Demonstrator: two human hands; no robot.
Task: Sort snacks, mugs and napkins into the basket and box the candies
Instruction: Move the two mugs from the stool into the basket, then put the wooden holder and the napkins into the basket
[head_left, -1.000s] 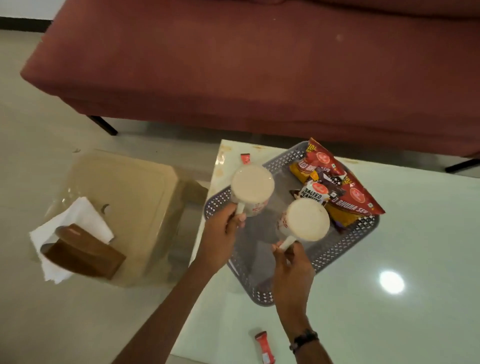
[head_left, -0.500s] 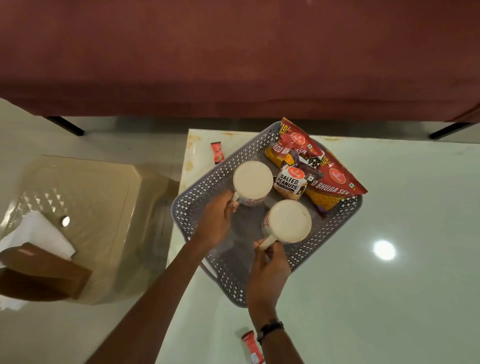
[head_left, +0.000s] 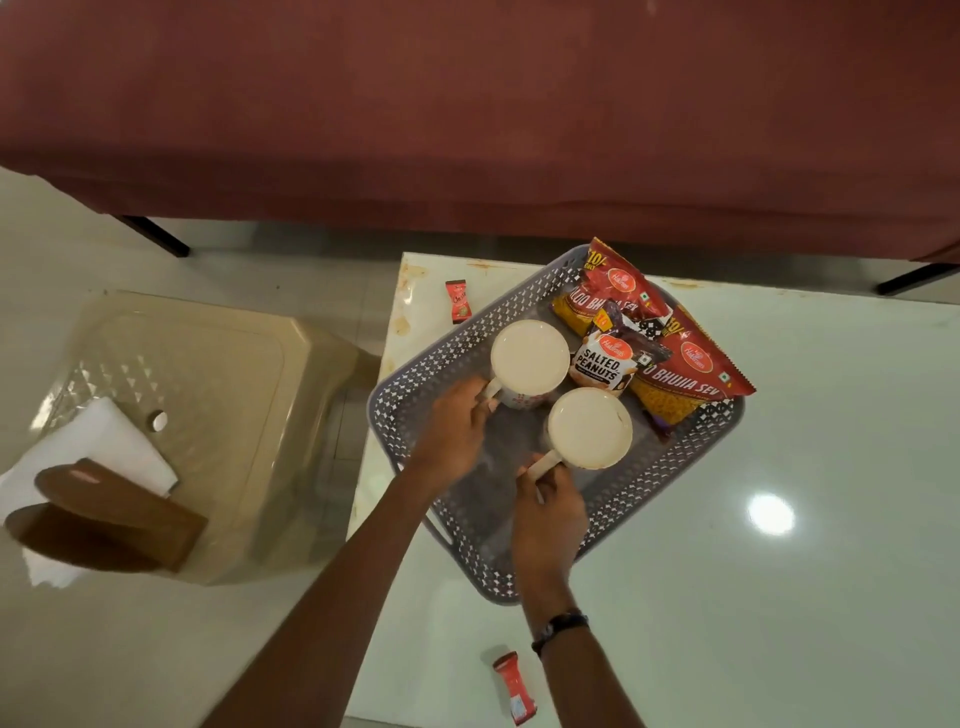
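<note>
A grey perforated basket (head_left: 415, 384) sits on the white table (head_left: 779, 571). Inside it stand two cream mugs. My left hand (head_left: 452, 431) grips the handle of the far mug (head_left: 530, 358). My right hand (head_left: 550, 514) grips the handle of the near mug (head_left: 589, 428). Both mugs appear to rest on the basket floor. Snack packets fill the basket's far right: a salted peanuts pack (head_left: 605, 361) and two red bhujia sev packs (head_left: 685, 374). One red candy (head_left: 460, 301) lies on the table beyond the basket, another red candy (head_left: 514, 686) near my right wrist.
A beige plastic stool (head_left: 208, 415) stands left of the table, carrying white napkins (head_left: 104, 447) and a brown box (head_left: 114, 514). A maroon sofa (head_left: 467, 104) spans the far side. The table's left edge runs close to the basket.
Both mugs have come down into the basket, my hands still on their handles. My view has shifted, so the stool sits lower left.
</note>
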